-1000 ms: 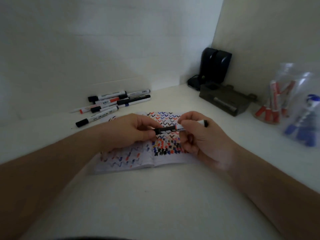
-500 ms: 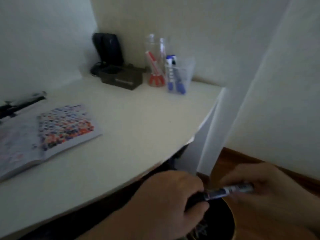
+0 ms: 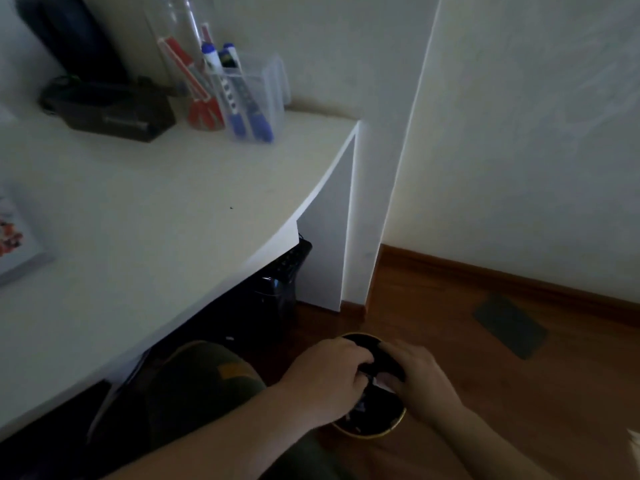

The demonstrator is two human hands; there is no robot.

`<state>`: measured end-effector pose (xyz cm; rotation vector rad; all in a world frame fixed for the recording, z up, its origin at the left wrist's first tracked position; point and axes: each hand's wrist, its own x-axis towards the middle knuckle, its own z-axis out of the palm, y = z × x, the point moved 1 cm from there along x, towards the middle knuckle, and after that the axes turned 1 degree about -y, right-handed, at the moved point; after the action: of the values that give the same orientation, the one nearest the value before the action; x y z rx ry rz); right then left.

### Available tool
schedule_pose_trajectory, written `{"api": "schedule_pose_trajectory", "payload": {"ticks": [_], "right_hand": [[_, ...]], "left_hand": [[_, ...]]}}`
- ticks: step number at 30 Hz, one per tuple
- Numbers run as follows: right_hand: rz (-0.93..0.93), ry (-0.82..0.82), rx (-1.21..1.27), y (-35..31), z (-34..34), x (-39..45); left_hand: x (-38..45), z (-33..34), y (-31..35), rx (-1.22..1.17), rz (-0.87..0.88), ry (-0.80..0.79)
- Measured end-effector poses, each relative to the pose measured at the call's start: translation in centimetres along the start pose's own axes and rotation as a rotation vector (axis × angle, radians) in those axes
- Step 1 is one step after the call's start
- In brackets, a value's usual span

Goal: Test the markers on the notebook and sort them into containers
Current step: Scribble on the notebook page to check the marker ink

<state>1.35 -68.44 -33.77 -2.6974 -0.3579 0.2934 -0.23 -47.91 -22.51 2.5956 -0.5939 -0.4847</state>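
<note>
Both our hands are down low over a dark round container w/ a yellowish rim that sits on the wood floor, just right of our knee. Left hand has fingers curled over the dark end of a black marker; right hand has fingers curled on the pale barrel end of the same marker. So we hold it betw. both hands, right above the container's mouth. Whether its cap is on or off, we can't tell — too dark & blurry. Inside the container we see dark shapes w/ a few pale bits, not clear enough to name.

Up left is the white desk. At its back edge, near the wall, a clear jar holds red markers, and touching it on the right a clear square holder holds blue markers. Left of those sits a dark box w/ a black speaker behind it. At the far left frame edge we see a corner of the notebook w/ red & black marks, well apart from the hands. Under the desk stands a black bin.
</note>
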Motion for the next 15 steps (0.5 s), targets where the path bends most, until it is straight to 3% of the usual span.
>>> {"api": "schedule_pose_trajectory", "payload": {"ticks": [4, 7, 12, 15], "right_hand": [[-0.198, 0.393, 0.053, -5.4, -7.0, 1.6], [-0.487, 0.575, 0.214, -14.5, -13.8, 2.9], [-1.005, 0.543, 0.251, -31.8, -18.6, 6.4], [-1.151, 0.505, 0.237, -40.9, -17.8, 9.5]], "left_hand": [[-8.1, -10.5, 3.7, -0.154, 0.284, 0.198], [-13.4, -18.4, 1.5, -0.033, 0.325, 0.544], [-18.5, -27.2, -11.3, 0.162, -0.265, 0.911], [-23.1, -28.2, -16.5, -0.026, -0.340, 1.247]]}}
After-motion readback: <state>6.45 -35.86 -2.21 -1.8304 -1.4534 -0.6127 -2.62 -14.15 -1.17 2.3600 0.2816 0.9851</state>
